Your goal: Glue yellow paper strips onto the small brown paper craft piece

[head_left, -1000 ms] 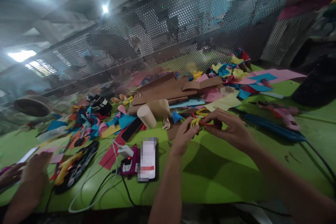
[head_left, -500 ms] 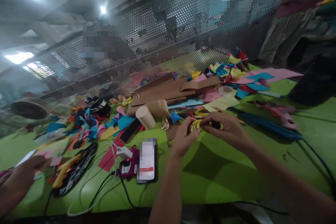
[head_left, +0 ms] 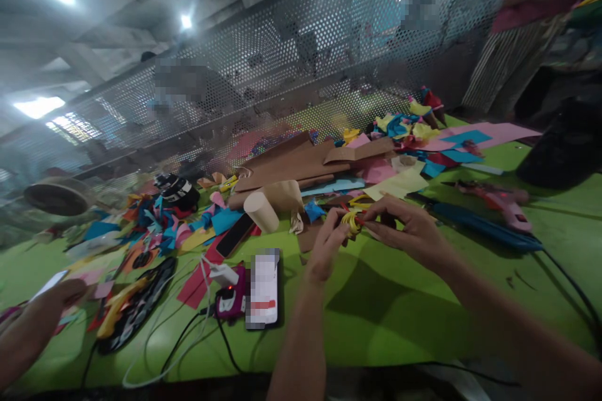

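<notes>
My left hand (head_left: 327,247) pinches a small yellow coiled strip (head_left: 350,223), its loops stacked like rings, above the green table. A bit of red shows at the strip's right side. There the fingertips of my right hand (head_left: 404,225) are pressed together on the piece; its exact kind is too small to tell. Just behind my hands lie scissors-like yellow handles (head_left: 362,202) and a crumpled blue scrap (head_left: 313,209). A phone (head_left: 263,289) with a lit screen lies left of my left forearm.
A paper tube (head_left: 261,213) and brown card (head_left: 286,163) lie behind. Rightward are a blue tool (head_left: 486,225) with a cord and a pink glue gun (head_left: 510,207). A purple plug adapter (head_left: 231,294) trails cables. At far left is another person's hand (head_left: 68,293). Perforated mesh (head_left: 263,69) stands behind.
My left fingers have shifted slightly around the yellow coiled strip, and more of its loops show. My right hand stays close against it. The other person's hand has moved slightly right.
</notes>
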Demonstrator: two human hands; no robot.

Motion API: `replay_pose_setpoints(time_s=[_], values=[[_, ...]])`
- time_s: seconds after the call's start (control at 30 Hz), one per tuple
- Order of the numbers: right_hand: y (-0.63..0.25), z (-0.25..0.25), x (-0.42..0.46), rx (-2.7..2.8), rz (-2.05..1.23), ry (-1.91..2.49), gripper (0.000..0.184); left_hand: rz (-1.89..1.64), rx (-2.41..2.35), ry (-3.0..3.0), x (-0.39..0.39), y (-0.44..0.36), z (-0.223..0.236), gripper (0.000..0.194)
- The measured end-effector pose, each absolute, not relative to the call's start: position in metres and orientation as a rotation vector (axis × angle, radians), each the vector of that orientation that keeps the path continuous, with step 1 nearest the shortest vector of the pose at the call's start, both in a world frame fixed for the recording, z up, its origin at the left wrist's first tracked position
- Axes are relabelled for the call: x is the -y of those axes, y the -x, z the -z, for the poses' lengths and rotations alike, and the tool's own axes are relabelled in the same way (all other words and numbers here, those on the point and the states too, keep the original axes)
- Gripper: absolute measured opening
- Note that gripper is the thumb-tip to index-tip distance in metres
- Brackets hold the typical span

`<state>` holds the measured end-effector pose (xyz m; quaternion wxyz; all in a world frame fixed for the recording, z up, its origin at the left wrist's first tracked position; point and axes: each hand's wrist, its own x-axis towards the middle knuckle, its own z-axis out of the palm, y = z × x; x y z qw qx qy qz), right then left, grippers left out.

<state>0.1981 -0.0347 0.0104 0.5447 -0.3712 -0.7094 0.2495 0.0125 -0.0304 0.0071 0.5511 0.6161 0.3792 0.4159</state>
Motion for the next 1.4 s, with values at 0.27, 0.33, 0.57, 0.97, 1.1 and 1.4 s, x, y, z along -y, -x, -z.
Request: replay_pose_setpoints(time_s=[0.27, 0.33, 0.57, 0.97, 1.1, 1.4], values=[[-0.1952, -0.0055, 0.0346, 1.789, -0.493, 0.83, 0.008, -0.953, -0.884, -1.471, 0.0261, -0.0108, 0.0005, 0.028], [-0.1945, -0.0043, 0.0338, 1.799, -0.47, 0.82, 0.009, -0.943, -0.863, -1.456, 0.0261, -0.0113, -0.0011, 0.028], [-0.1979, -0.011, 0.0357, 1.769, -0.478, 0.834, 0.007, -0.939, -0.877, -1.417, 0.0271, -0.013, -0.0036, 0.029], [-0.1965, -0.0061, 0.033, 1.786, -0.374, 0.881, 0.012, -0.905, -0.858, -1.403, 0.0272, -0.0153, -0.0023, 0.033], [-0.1973, -0.0058, 0.0321, 1.805, -0.332, 0.891, 0.011, -0.901, -0.828, -1.406, 0.0242, -0.0143, 0.0025, 0.032], [-0.201, -0.0021, 0.0309, 1.862, -0.38, 0.935, 0.007, -0.967, -0.989, -1.494, 0.0227, -0.0156, 0.0031, 0.025]])
